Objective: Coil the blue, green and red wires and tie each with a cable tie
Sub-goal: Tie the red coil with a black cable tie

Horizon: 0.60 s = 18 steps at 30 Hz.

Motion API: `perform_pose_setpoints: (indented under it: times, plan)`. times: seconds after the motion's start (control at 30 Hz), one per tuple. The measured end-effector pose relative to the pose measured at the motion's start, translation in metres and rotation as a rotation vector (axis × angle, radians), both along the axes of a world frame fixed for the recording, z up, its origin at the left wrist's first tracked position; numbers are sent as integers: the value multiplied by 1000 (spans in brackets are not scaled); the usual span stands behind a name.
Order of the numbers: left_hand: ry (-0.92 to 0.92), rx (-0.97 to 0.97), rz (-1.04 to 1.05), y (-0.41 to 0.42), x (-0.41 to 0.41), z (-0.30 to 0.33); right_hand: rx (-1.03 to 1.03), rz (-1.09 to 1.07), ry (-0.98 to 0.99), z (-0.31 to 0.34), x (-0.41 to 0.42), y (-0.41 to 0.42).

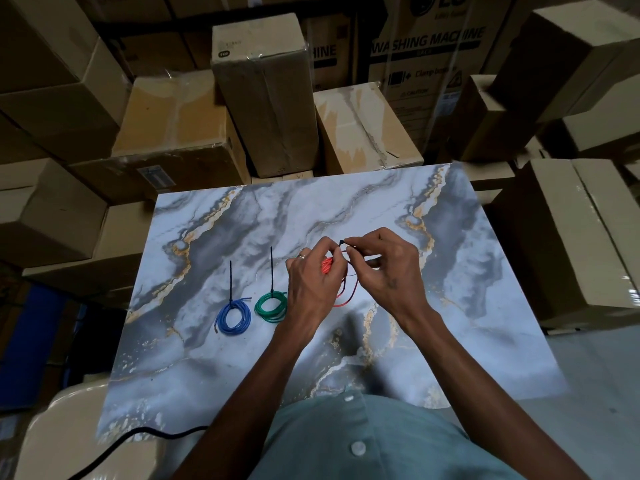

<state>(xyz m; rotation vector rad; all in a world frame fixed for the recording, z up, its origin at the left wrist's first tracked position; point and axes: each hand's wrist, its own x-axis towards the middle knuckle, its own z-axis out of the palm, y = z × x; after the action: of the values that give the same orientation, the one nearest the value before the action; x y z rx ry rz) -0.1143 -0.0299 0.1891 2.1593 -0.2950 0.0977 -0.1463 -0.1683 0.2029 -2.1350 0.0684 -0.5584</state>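
At centre frame your left hand (317,278) held the red wire (341,285) bunched in its grip, coil partly hidden under the fingers, a loose strand hanging toward the desk (467,271). Your right hand (388,268) pinched the black cable tie (343,242) near its head, just above the coil. Left of these, the blue wire (233,315) and green wire (272,306) lay coiled and tied, tails pointing up-frame. For this step, you probably did best to gather every red loop inside the tie first, keep the bundle pinched tight, then draw the tail straight through the head so no strand slipped free.
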Motion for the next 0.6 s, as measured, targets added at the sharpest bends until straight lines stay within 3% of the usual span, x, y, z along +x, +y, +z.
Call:
perform_pose_setpoints:
  times: [0.2,0.6]
  plan:
    - [-29,27,-19,-1,-1,5,18,-52,-109,3,-5,3]
    - [-83,104,-70,0,0,7,-38,56,-49,-4,5,-5]
